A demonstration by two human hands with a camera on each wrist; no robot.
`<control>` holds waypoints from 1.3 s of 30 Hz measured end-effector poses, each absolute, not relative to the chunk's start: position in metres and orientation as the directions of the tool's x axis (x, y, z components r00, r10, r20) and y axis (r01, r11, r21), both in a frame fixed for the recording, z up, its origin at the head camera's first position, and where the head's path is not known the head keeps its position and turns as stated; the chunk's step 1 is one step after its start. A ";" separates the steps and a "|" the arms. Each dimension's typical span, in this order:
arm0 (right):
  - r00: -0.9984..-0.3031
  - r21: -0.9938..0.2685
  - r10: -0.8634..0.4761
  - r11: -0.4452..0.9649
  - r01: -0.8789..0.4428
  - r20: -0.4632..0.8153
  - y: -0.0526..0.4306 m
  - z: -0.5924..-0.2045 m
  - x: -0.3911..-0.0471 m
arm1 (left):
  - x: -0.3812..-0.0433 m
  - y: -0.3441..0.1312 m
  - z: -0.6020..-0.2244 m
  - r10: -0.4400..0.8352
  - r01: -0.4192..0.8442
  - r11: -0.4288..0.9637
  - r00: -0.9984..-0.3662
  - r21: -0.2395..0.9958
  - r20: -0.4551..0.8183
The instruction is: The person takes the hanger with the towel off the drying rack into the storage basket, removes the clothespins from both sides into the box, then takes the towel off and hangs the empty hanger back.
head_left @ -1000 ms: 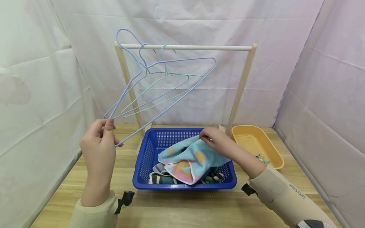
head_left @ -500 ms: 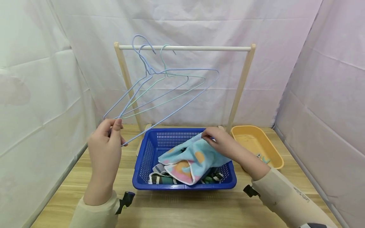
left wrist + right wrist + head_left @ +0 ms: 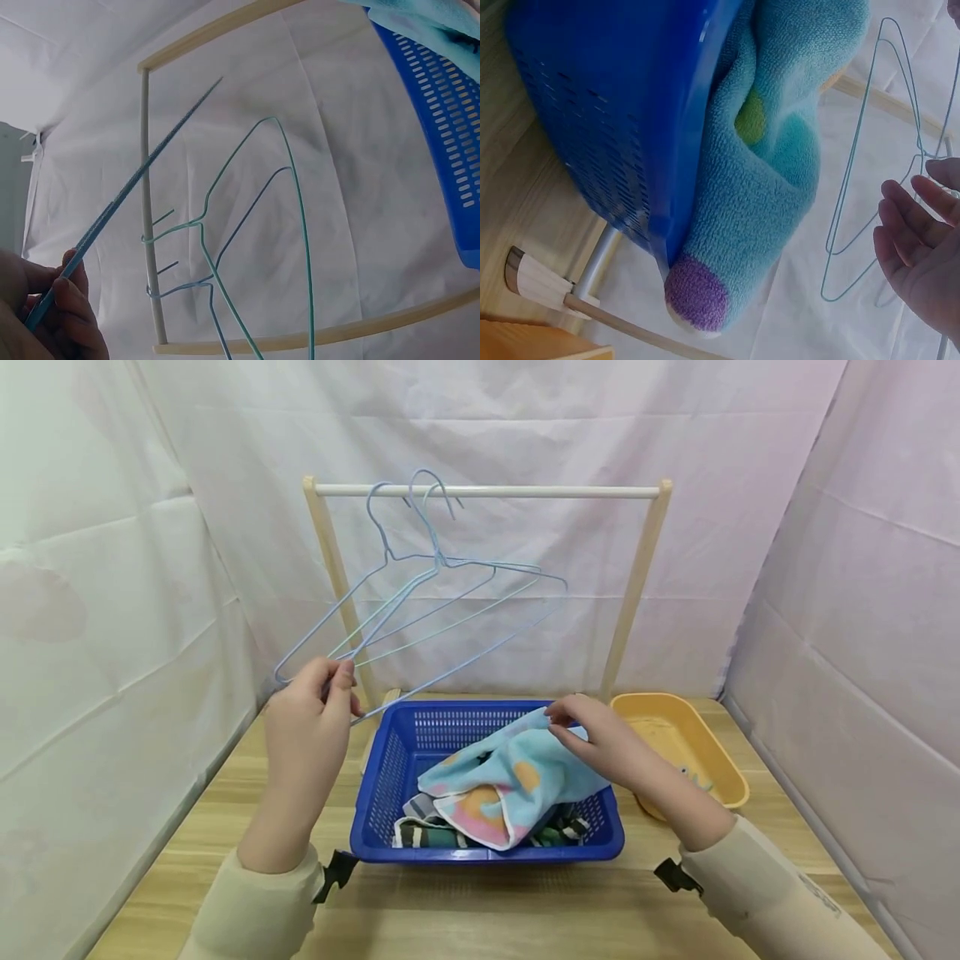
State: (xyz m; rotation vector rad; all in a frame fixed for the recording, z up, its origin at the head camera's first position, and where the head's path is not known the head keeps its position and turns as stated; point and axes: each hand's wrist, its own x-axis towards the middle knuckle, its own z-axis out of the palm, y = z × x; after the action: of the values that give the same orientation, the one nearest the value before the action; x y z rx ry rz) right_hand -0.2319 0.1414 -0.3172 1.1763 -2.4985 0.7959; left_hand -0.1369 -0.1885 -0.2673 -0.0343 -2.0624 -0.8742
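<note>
In the head view, my left hand (image 3: 311, 718) pinches the lower left corner of a light blue wire hanger (image 3: 120, 202), whose hook is up at the rail's height. Two more hangers hang on the rail: a blue one (image 3: 383, 537) and a mint green one (image 3: 304, 240). My right hand (image 3: 596, 739) is over the right side of the blue basket (image 3: 483, 853), nearest a light blue patterned towel (image 3: 540, 768). The right wrist view shows its fingers loosely bent, holding nothing, apart from the towel, which drapes over the basket's edge.
The wooden rack (image 3: 636, 585) with its white rail (image 3: 555, 492) stands behind the basket. A yellow tray (image 3: 663, 703) with small clips sits at the right. Striped cloths (image 3: 435, 837) lie under the towel. White sheets enclose the table.
My left hand has moved right with the hanger, its hook coming down from the upper left to overlap the mint green hanger's hook. The right hand has shifted slightly right and its fingers have spread.
</note>
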 end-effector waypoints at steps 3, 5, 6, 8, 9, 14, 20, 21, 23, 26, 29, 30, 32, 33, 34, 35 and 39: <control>-0.667 -0.384 -0.599 0.545 -0.745 0.443 0.145 -0.316 -0.229 | -0.144 -0.186 -0.265 -0.269 0.329 0.763 -0.621 0.556 0.736; -0.685 -0.396 -0.583 0.559 -0.728 0.437 0.147 -0.316 -0.228 | -0.149 -0.184 -0.264 -0.265 0.326 0.763 -0.629 0.558 0.731; -0.691 -0.395 -0.577 0.567 -0.722 0.435 0.148 -0.316 -0.227 | -0.151 -0.183 -0.263 -0.265 0.325 0.761 -0.634 0.561 0.726; -0.698 -0.387 -0.567 0.582 -0.715 0.437 0.150 -0.316 -0.226 | -0.155 -0.181 -0.262 -0.269 0.318 0.755 -0.648 0.574 0.713; -0.701 -0.382 -0.564 0.589 -0.712 0.438 0.151 -0.316 -0.226 | -0.157 -0.180 -0.262 -0.271 0.314 0.753 -0.653 0.578 0.707; -0.714 -0.366 -0.541 0.618 -0.696 0.444 0.157 -0.319 -0.224 | -0.169 -0.175 -0.259 -0.279 0.318 0.733 -0.666 0.602 0.691; -0.741 -0.381 -0.525 0.639 -0.668 0.419 0.163 -0.322 -0.224 | -0.181 -0.168 -0.255 -0.274 0.337 0.720 -0.664 0.606 0.695; -0.747 -0.386 -0.522 0.643 -0.662 0.411 0.164 -0.322 -0.224 | -0.182 -0.167 -0.254 -0.273 0.339 0.718 -0.665 0.608 0.695; -0.757 -0.394 -0.517 0.649 -0.651 0.399 0.165 -0.324 -0.224 | -0.186 -0.165 -0.254 -0.271 0.336 0.721 -0.669 0.606 0.693; -0.769 -0.399 -0.509 0.660 -0.637 0.386 0.167 -0.325 -0.224 | -0.192 -0.163 -0.254 -0.258 0.325 0.735 -0.677 0.595 0.689; -0.776 -0.400 -0.505 0.667 -0.628 0.377 0.169 -0.326 -0.222 | -0.198 -0.162 -0.256 -0.243 0.314 0.752 -0.686 0.580 0.686; -0.778 -0.401 -0.505 0.668 -0.627 0.375 0.170 -0.327 -0.222 | -0.199 -0.161 -0.256 -0.240 0.310 0.754 -0.690 0.579 0.683; -0.779 -0.401 -0.505 0.670 -0.625 0.371 0.171 -0.328 -0.221 | -0.202 -0.161 -0.257 -0.237 0.305 0.752 -0.702 0.584 0.672; -0.780 -0.401 -0.505 0.670 -0.624 0.370 0.171 -0.328 -0.221 | -0.203 -0.161 -0.257 -0.235 0.301 0.749 -0.712 0.590 0.662; -0.780 -0.403 -0.505 0.670 -0.624 0.369 0.171 -0.329 -0.221 | -0.205 -0.161 -0.257 -0.233 0.297 0.747 -0.721 0.595 0.652; -0.781 -0.403 -0.505 0.670 -0.623 0.368 0.171 -0.329 -0.221 | -0.206 -0.161 -0.258 -0.231 0.288 0.751 -0.728 0.594 0.646; -0.779 -0.405 -0.506 0.667 -0.625 0.369 0.172 -0.331 -0.221 | -0.211 -0.158 -0.259 -0.206 0.279 0.758 -0.755 0.589 0.623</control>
State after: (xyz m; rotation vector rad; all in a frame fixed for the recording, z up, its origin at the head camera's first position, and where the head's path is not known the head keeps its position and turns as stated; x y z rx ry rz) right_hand -0.2212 0.1718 -0.3308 0.9161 -2.6581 0.7702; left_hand -0.2107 -0.1584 -0.2595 -0.0545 -2.2547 -0.8988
